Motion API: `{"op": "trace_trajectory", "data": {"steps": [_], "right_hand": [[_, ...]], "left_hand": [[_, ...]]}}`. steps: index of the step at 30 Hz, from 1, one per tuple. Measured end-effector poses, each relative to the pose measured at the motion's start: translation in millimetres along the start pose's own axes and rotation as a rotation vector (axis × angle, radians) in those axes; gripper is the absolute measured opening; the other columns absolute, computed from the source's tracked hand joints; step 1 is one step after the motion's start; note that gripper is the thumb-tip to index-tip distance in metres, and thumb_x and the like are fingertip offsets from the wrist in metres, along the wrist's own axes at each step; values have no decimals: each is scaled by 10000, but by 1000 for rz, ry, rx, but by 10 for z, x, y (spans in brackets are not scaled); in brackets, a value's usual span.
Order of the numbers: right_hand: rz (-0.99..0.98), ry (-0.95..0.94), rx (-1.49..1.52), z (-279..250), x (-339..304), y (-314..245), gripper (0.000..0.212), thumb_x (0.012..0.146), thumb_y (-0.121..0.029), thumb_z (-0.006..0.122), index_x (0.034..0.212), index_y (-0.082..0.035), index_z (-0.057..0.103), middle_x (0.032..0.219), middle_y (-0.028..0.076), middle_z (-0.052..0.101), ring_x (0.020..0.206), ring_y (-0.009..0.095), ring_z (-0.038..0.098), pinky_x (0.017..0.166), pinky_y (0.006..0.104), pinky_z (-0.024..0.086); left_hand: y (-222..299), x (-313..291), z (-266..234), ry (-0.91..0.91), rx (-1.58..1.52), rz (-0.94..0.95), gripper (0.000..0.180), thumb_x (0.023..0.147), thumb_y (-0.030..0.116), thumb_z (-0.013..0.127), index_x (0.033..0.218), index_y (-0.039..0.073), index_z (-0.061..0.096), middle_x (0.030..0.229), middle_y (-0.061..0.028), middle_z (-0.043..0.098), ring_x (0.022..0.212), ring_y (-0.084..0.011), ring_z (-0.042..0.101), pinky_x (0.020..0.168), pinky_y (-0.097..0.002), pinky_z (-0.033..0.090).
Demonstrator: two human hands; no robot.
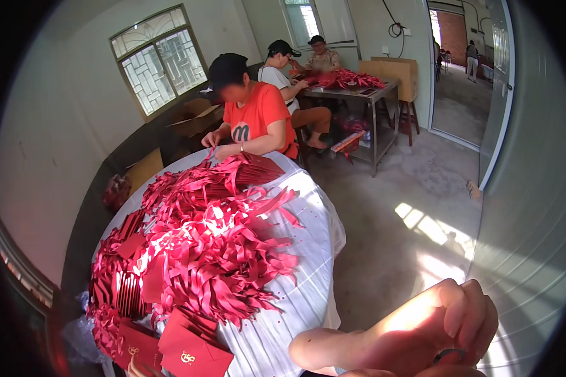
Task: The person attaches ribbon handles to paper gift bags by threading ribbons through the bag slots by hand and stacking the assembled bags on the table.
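Note:
My right hand is raised at the lower right, close to the camera and away from the table. Its fingers are curled in, and a small dark curved thing shows by the palm; whether they hold anything I cannot make out. At the bottom left, only a few fingertips of my left hand show, against a red paper bag with a gold emblem. Beside it lies another red bag with the same emblem. Behind them spreads a large heap of red ribbons and stacked red bags, partly in bright sunlight.
The heap rests on a round table with a white cloth. Across it, a person in a red shirt handles a ribbon. Two more people sit by a metal table with red ribbons. An open door stands at the right.

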State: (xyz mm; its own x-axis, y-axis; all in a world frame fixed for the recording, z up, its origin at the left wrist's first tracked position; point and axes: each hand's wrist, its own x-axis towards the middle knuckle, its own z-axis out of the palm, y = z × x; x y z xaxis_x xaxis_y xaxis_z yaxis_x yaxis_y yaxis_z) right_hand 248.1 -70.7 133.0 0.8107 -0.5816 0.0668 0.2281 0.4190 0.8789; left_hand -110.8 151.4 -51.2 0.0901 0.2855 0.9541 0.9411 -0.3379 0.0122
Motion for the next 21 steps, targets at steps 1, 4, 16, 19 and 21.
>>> {"op": "trace_trajectory", "data": {"steps": [1,4,16,19,21], "right_hand": [[5,-1,0,17,-13,-3,145,802,-45,651,762,-134,543,810,-39,489,777,140,407,730,284,307],[-37,8,-118,1,-46,31,103,790,-88,681,786,-152,601,846,-50,539,779,147,413,739,302,313],[284,-279,-220,185,-386,-382,115,790,-66,536,732,-141,471,783,-30,455,722,151,391,706,300,322],[770,-344,-785,398,-433,-390,177,792,-34,462,704,-135,345,725,-10,331,667,147,350,679,305,326],[694,-251,-754,327,-831,-217,317,916,-295,586,710,-152,393,749,-8,389,706,148,383,687,323,352]], "left_hand": [[-3,-19,-25,-8,-3,-4,225,784,77,626,1001,34,666,922,-164,593,847,-356,573,768,-459,486],[11,-68,-20,-51,-18,1,224,786,60,625,1005,32,664,926,-163,593,854,-355,574,773,-454,485],[-30,-19,-248,-94,-249,-167,184,858,-11,570,1014,20,661,967,-174,611,891,-324,578,818,-427,476],[-448,-331,14,-147,-361,-268,230,917,26,503,1127,-32,575,1083,-189,554,1041,-340,538,897,-408,435],[-312,-276,-46,-109,-425,-264,212,925,-8,490,1116,-40,576,1058,-171,561,1015,-320,553,895,-396,445]]}}
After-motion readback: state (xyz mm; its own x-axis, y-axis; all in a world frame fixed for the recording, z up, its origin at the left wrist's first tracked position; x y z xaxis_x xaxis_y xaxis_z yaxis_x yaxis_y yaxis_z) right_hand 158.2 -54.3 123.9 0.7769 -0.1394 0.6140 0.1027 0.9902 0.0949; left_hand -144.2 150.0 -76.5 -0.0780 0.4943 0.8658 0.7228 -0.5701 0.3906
